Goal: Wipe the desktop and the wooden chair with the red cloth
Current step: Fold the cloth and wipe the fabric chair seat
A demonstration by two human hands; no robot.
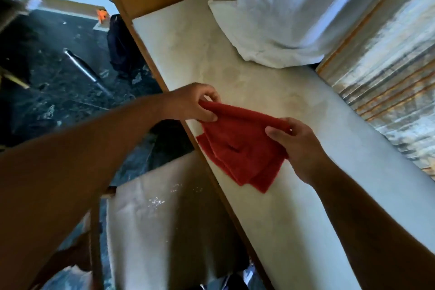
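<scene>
Head view. The cloth (237, 148) is held just above the bench (270, 92), stretched between the left hand (193, 103) and right hand (296, 146); each grip is pinched on its upper edge. A white pillow (282, 19) lies farther along the bench. If one pinch is loosened, the cloth may be dropped over the bench edge.

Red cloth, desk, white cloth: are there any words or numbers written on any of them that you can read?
None: no readable text in the head view.
The red cloth, held by the left hand and right hand, is plain.
The desktop shows only faint stains.
The white cloth has no label in sight.
The small orange thing far off is too blurred to read.
</scene>
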